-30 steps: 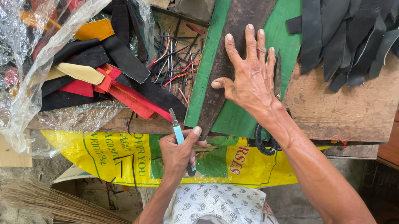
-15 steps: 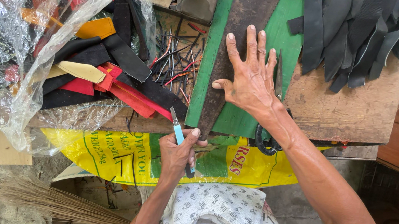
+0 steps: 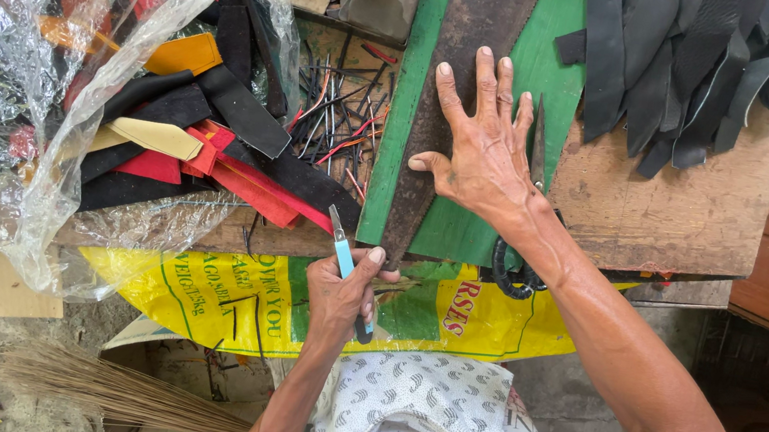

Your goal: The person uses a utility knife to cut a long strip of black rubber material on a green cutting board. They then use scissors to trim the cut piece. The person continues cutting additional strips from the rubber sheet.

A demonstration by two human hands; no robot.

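In the head view, the right hand (image 3: 484, 155) lay flat with fingers spread wide, pressing a dark strip (image 3: 462, 78) down onto a green sheet (image 3: 539, 98) that covered part of a wooden board (image 3: 692, 212). The strip ran from the far edge of the bench to its near edge, where the left hand (image 3: 342, 295) was closed around a light blue utility knife (image 3: 340, 250), blade tip just beside the strip's near end. The strip looked thin, flexible and rubbery, likely light and apt to curl or shift under a blade, so a flat palm on its middle seemed the sound place to pin it; its surface appeared matt rather than slick. More black strips (image 3: 681, 67) lay heaped on the board's far right. To the left, a clear plastic bag (image 3: 43, 102) held red, yellow and black offcuts (image 3: 214, 159). A yellow sack (image 3: 226, 294) hung below the bench edge, and a broom (image 3: 114, 388) rested on the ground
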